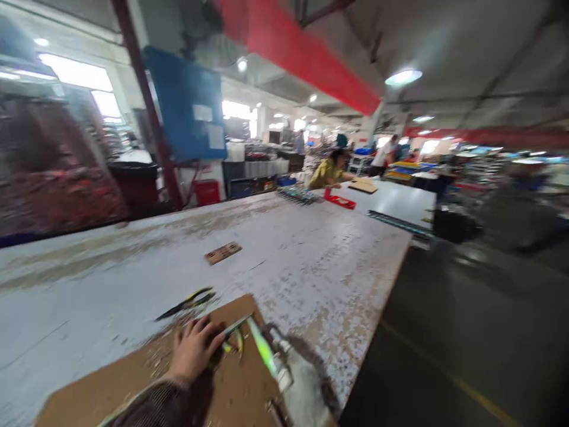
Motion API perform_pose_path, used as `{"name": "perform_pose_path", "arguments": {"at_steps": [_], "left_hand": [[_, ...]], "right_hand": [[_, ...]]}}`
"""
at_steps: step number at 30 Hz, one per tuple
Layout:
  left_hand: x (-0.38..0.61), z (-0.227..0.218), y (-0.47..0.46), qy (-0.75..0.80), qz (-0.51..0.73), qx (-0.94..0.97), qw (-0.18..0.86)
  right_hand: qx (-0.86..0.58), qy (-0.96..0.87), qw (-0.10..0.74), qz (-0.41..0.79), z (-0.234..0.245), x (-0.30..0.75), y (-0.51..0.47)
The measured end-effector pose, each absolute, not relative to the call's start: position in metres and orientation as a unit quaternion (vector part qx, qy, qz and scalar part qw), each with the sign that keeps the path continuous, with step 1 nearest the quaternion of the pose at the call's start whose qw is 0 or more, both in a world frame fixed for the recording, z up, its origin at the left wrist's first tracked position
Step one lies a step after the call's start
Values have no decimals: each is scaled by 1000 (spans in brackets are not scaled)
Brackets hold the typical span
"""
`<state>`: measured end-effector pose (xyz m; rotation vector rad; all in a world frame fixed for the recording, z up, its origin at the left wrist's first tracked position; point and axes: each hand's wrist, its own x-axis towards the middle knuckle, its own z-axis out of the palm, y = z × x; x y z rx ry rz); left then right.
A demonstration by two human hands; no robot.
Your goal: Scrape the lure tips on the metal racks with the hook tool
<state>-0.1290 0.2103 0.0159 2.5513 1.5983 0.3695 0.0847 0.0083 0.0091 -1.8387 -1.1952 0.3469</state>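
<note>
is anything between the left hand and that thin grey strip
Nothing visible: the fingers of the left hand are on one end of the grey strip. A yellow curved piece shows beside the strip, not between them.

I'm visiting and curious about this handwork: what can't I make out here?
All in the head view:
- Strip's near end: hidden by the left hand.
- Green thing's exact kind: blurred, and partly covered by the right hand.
- Rest of the left sleeve: cut off by the bottom edge.
- Any writing on the papers: too small and blurred.
</note>
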Motion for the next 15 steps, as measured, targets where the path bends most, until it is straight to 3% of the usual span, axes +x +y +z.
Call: {"name": "perform_pose_path", "arguments": {"at_steps": [9,15], "left_hand": [[-137,1,201,472,154,845,196],[-128,10,189,418,152,876,189]], "right_hand": [[-741,-468,445,187,-23,93,-6],[-731,-450,462,220,-29,95,-12]]}}
